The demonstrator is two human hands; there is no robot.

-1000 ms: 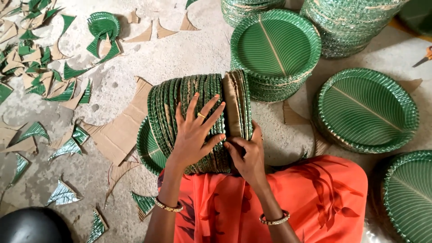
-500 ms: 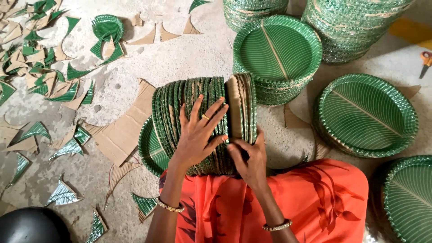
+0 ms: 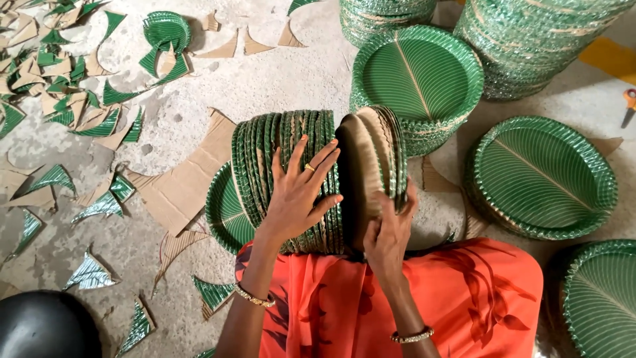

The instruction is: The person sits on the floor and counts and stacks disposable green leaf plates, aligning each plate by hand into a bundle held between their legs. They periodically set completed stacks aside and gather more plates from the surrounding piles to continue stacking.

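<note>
I see finished plate stacks [image 3: 424,79] along the floor's far edge and offcuts [image 3: 73,113] at its left. The bundle [image 3: 285,172] on edge sits mid-floor, partly split: my left hand [image 3: 298,192] lies flat on it, my right hand [image 3: 387,232] grasps the parted plates [image 3: 374,159].

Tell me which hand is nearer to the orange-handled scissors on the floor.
Right. The right hand grips the tilted plates, on the side toward the scissors; the left hand lies flat on the plate bundle, farther away.
</note>
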